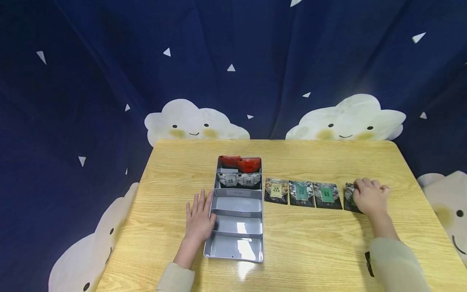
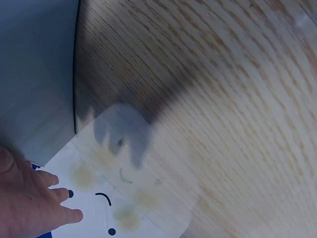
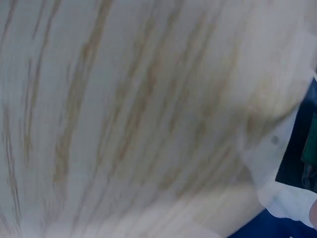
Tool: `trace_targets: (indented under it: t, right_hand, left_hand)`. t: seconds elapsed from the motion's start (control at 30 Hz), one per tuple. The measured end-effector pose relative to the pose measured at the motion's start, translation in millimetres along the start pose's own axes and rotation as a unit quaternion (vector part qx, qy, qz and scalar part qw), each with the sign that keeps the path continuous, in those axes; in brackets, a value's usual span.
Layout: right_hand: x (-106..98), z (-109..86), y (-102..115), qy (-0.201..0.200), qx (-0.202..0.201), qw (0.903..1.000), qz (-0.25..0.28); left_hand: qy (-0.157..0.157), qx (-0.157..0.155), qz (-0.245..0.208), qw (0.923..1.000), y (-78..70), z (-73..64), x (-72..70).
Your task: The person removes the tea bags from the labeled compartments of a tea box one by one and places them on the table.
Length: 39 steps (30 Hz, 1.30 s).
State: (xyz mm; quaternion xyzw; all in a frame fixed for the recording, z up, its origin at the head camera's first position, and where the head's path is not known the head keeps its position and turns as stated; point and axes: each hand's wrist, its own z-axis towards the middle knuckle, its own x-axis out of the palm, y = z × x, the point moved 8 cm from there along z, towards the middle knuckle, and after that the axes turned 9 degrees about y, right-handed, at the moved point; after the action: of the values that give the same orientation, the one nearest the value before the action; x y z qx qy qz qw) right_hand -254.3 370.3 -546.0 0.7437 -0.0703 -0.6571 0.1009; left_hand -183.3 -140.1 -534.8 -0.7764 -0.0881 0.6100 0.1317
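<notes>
The person's right hand (image 1: 372, 198) grips a black packet (image 1: 349, 198) with curled fingers, its visible part just left of them, while the left hand's (image 1: 199, 222) fingers lie extended beside the gray tray (image 1: 221, 245), thumb at its rim.

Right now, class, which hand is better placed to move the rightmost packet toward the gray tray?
Probably the right hand: it grips the rightmost packet. The left hand is at the left edge of the gray tray, which lies between it and the packet.
</notes>
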Motion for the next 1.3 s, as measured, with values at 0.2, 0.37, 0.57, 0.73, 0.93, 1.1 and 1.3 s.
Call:
trace_targets:
  t: [0.2, 0.37, 0.57, 0.73, 0.93, 1.1, 1.3]
  right_hand:
    - [17, 6.7, -1, 0.022, 0.011, 0.9997, -0.006]
    - [26, 8.8, -3, 0.017, 0.026, 0.9995, 0.011]
    - [33, 9.2, -6, 0.011, 0.038, 0.9989, 0.027]
    - [36, 9.0, -6, 0.008, 0.047, 0.9983, 0.034]
    - [36, 8.9, -4, 0.001, 0.052, 0.9979, 0.040]
    - [37, 8.5, -4, -0.002, 0.054, 0.9976, 0.044]
    - [37, 8.8, -4, -0.002, 0.055, 0.9973, 0.049]
  left_hand:
    - [0.004, -0.002, -0.004, 1.0000, 0.1, 1.9, 1.2]
    - [0.004, -0.003, -0.006, 1.0000, -1.0, 1.9, 0.4]
    - [0.003, -0.002, -0.004, 1.0000, -2.0, 1.4, 0.0]
    - [0.001, -0.002, -0.004, 1.0000, -2.0, 0.5, -0.6]
    - [0.002, -0.005, -0.005, 1.0000, -1.6, -0.2, -0.6]
    - [0.000, -0.002, -0.010, 0.9999, -2.0, -0.9, -1.2]
    - [0.001, -0.002, -0.004, 1.0000, -0.8, -0.4, -0.4]
